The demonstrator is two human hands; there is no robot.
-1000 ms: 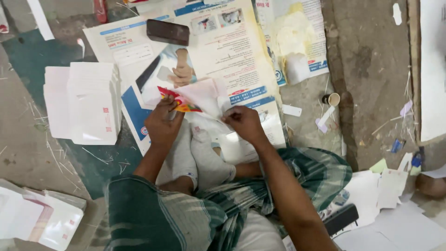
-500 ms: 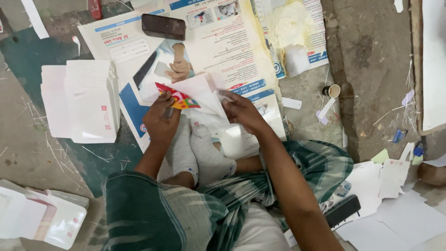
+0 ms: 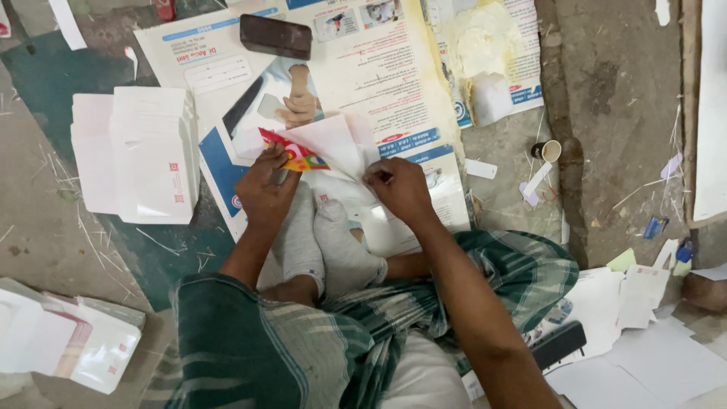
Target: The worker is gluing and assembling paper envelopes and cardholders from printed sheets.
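Note:
I sit on the floor with my socked feet [image 3: 322, 242] stretched out in front. A white paper sheet with a red and yellow printed edge [image 3: 322, 148] lies over the feet, partly folded. My left hand [image 3: 265, 185] pinches its coloured left corner. Fingers curled, my right hand [image 3: 397, 189] presses down on the sheet's right edge. The sheet rests on a large printed poster [image 3: 379, 76] spread on the floor.
A stack of white folded envelopes [image 3: 140, 151] stands to the left, more finished ones [image 3: 68, 344] at lower left. A dark block [image 3: 276, 36] weighs the poster's top. A small cup [image 3: 547, 150] and paper scraps [image 3: 644, 303] lie right.
The sheet has been folded smaller and both hands have shifted slightly along it; the right hand now presses the right edge. The view has drifted a little.

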